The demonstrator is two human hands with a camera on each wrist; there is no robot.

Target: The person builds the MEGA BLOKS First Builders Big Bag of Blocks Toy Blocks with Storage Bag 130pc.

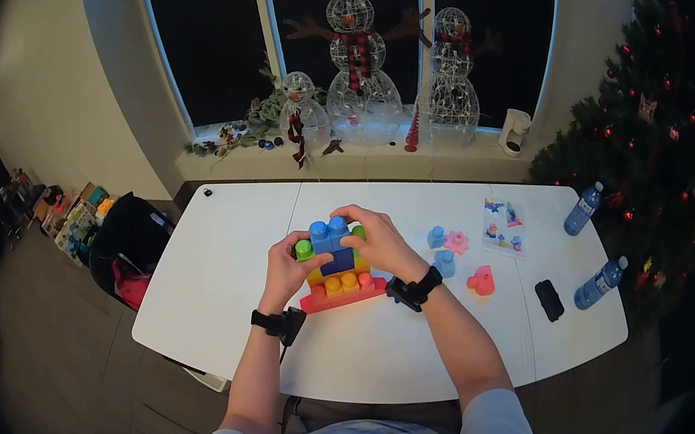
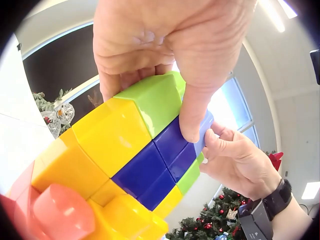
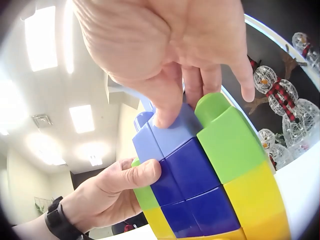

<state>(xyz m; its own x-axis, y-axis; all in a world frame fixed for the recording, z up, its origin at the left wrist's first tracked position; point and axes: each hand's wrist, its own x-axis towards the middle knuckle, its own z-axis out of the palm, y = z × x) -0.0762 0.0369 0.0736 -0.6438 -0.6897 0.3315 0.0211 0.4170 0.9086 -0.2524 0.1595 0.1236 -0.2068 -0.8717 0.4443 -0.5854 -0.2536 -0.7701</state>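
A stacked block build stands on the white table: red base (image 1: 344,297), yellow blocks (image 2: 112,134), dark blue blocks (image 3: 192,167), green blocks at both sides (image 3: 232,145) and a light blue block (image 3: 175,131) on top. The left hand (image 1: 285,268) grips the build's left side, its thumb on the dark blue front in the left wrist view and its fingers behind the green block (image 2: 152,102). The right hand (image 1: 379,245) pinches the light blue block at the top, thumb in front and fingers behind; its index finger extends outward in the right wrist view.
Right of the build lie light blue pieces (image 1: 444,263), a pink flower piece (image 1: 457,242), a pink-red piece (image 1: 482,280) and a picture sheet (image 1: 506,228). Farther right are a black case (image 1: 549,300) and two water bottles (image 1: 600,283) (image 1: 583,209). A small black object (image 1: 208,193) sits at the far left corner.
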